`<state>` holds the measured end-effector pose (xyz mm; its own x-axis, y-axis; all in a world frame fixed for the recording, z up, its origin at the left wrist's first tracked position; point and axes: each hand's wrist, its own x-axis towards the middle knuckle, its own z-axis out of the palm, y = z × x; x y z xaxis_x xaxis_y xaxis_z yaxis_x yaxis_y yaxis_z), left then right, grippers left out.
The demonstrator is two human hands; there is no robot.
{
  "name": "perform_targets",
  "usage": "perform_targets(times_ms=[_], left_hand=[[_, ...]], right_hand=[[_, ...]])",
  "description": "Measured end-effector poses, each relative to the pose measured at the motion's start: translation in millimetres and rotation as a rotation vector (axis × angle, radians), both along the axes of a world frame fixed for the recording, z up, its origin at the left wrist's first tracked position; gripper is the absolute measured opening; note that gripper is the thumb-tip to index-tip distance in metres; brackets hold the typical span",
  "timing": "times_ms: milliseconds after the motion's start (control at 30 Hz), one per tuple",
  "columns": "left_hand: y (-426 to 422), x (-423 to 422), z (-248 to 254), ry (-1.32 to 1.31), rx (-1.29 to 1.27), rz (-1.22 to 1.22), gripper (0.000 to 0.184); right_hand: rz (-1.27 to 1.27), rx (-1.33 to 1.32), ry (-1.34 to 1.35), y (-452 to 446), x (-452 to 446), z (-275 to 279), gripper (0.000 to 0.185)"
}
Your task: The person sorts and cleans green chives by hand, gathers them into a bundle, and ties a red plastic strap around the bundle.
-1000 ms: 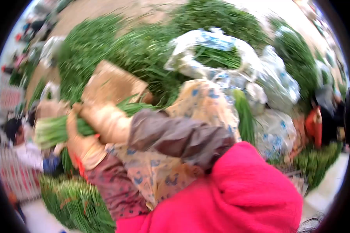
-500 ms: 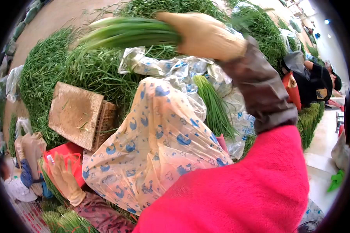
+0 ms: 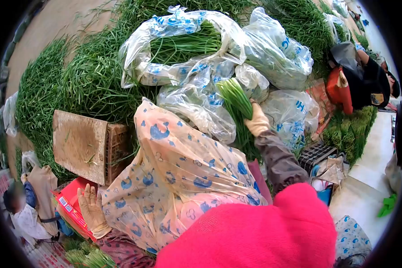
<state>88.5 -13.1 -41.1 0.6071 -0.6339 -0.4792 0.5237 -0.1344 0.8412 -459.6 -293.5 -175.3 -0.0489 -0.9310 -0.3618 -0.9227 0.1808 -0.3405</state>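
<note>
1. A tan floor (image 3: pixel 44 33) shows at the upper left beneath a broad heap of loose green stalks (image 3: pixel 91 73); pale flooring (image 3: pixel 357 196) lies at the right.
2. A bundle of green stalks (image 3: pixel 234 96) sits right of centre, over crumpled clear plastic (image 3: pixel 196 100), its paler ends pointing up and left, with darker leaves spreading below.
3. The right hand (image 3: pixel 258 120), in a pale glove, is clamped on this bundle from its right side – some of the fingers are hidden. A dark brown sleeve (image 3: pixel 279 156) covers the forearm.
4. Behind the bundle, an open plastic bag (image 3: pixel 136 51) has its rim folded back around more stalks; a fuller bag (image 3: pixel 277 53) slumps beside it, and another bag (image 3: pixel 288 111) lies just right of the hand.
5. Nearer, a cream cloth (image 3: pixel 183 165) with blue whale prints drapes over the lap, below the bundle.
6. The left hand (image 3: pixel 93 212), also gloved, holds nothing – palm showing, fingers apart – just beside a red box (image 3: pixel 76 210). Whether they touch, I cannot tell.
7. Beyond that hand, a worn board (image 3: pixel 79 144) leans against a brown crate (image 3: pixel 117 147).
8. Farther out, a person in black (image 3: pixel 366 82) is at the right edge, near tied green bunches (image 3: pixel 350 138); a person in white (image 3: pixel 29 221) is at the left.
</note>
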Motion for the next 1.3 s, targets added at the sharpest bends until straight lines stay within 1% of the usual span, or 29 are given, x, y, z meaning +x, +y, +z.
perform_targets(times_ms=[33, 67, 100, 133, 167, 200, 267, 300, 400, 467, 533, 567, 600, 667, 700, 767, 800, 867, 900, 933, 1000, 1033, 1100, 1133, 1167, 1200, 1267, 1300], left_hand=[[-3.2, -0.1, -2.3, -0.020, 0.025, -0.013, 0.057], [-5.2, -0.1, -4.5, -0.041, 0.050, -0.025, 0.058], [-7.6, -1.6, -6.5, -0.046, 0.056, -0.023, 0.058], [-8.8, -4.3, -7.2, -0.040, 0.074, -0.042, 0.058], [-9.2, -7.1, -7.4, -0.034, 0.095, -0.061, 0.059], [-8.9, -9.9, -7.6, -0.038, 0.101, -0.059, 0.059], [-9.5, -15.2, -10.0, -0.007, 0.150, -0.056, 0.052], [-10.0, -17.4, -12.6, -0.007, 0.176, -0.053, 0.054], [-13.4, -25.7, -21.7, 0.001, 0.190, -0.079, 0.055], [-23.6, -38.9, -15.3, -0.024, 0.229, -0.070, 0.055], [-28.4, -45.6, -11.2, -0.132, 0.357, -0.140, 0.056], [-31.1, -50.7, -8.1, -0.179, 0.381, -0.167, 0.058], [-30.1, -50.5, -8.9, -0.180, 0.384, -0.165, 0.058], [-27.3, -49.9, -14.3, -0.185, 0.399, -0.260, 0.057], [-26.5, -49.9, -16.9, -0.185, 0.401, -0.261, 0.057], [-25.5, -50.4, -23.3, -0.166, 0.411, -0.245, 0.057], [-25.8, -51.2, -27.2, -0.161, 0.412, -0.244, 0.057], [-21.2, -49.4, -34.4, -0.186, 0.444, -0.288, 0.059], [-21.7, -52.3, -34.1, -0.179, 0.445, -0.279, 0.059], [-26.8, -57.6, -30.5, -0.175, 0.443, -0.278, 0.060], [-32.5, -60.1, -28.3, -0.166, 0.446, -0.271, 0.061], [-33.1, -59.9, -28.3, -0.177, 0.460, -0.282, 0.061], [-31.4, -59.4, -29.8, -0.184, 0.494, -0.293, 0.062], [-30.2, -58.7, -31.4, -0.180, 0.499, -0.296, 0.062], [-30.1, -58.4, -33.4, -0.177, 0.499, -0.302, 0.060], [-32.7, -58.1, -36.4, -0.176, 0.490, -0.307, 0.058], [-33.9, -59.8, -38.4, -0.176, 0.468, -0.309, 0.059], [-30.5, -59.3, -36.7, -0.172, 0.460, -0.311, 0.060]], right_hand=[[0.010, 0.037, 0.081, -2.8, 4.5, -29.7, 0.091], [0.033, 0.051, 0.187, -3.2, 15.0, -49.0, 0.095], [0.029, 0.021, 0.213, -3.2, 18.1, -80.8, 0.096], [0.028, -0.009, 0.236, -5.3, 30.4, -91.8, 0.097], [0.014, 0.046, 0.275, -5.4, 38.0, -99.5, 0.100], [0.018, 0.052, 0.270, -6.3, 41.8, -99.9, 0.100], [-0.011, 0.139, 0.308, -11.2, 45.8, -96.9, 0.102], [-0.012, 0.119, 0.238, -11.7, 42.1, -88.3, 0.103], [0.022, 0.095, 0.264, -18.6, 35.5, -72.4, 0.106], [0.018, 0.135, 0.295, -20.0, 46.0, -45.2, 0.107], [0.075, 0.056, 0.453, -16.9, 53.0, -26.6, 0.109], [0.107, -0.039, 0.480, -11.5, 49.7, -32.0, 0.104], [0.100, -0.025, 0.469, -10.4, 51.2, -26.2, 0.109], [0.027, -0.049, 0.363, -5.3, 37.5, -61.9, 0.114], [0.027, -0.047, 0.363, -2.1, 37.3, -78.5, 0.114], [-0.075, -0.089, 0.259, 0.9, 36.4, -100.6, 0.115], [-0.073, -0.088, 0.264, -2.6, 33.7, -96.8, 0.115], [-0.145, 0.103, 0.054, -10.3, 31.2, -86.5, 0.108], [-0.158, 0.023, -0.011, -10.5, 29.5, -92.7, 0.102], [-0.147, 0.025, -0.005, -14.9, 32.6, -78.3, 0.102], [-0.171, 0.103, -0.176, -23.6, 35.8, -51.5, 0.088], [-0.162, 0.110, -0.172, -23.9, 36.9, -56.1, 0.088], [-0.065, -0.023, -0.310, -19.8, 37.5, -74.0, 0.084], [-0.023, -0.094, -0.379, -21.5, 47.0, -64.6, 0.083], [-0.071, 0.098, -0.254, -28.1, 53.9, -53.5, 0.087], [-0.058, 0.075, -0.142, -30.4, 52.7, -80.0, 0.094], [-0.107, 0.088, -0.016, -30.9, 59.2, -93.0, 0.098], [-0.100, 0.093, -0.021, -29.0, 63.8, -89.9, 0.098]])
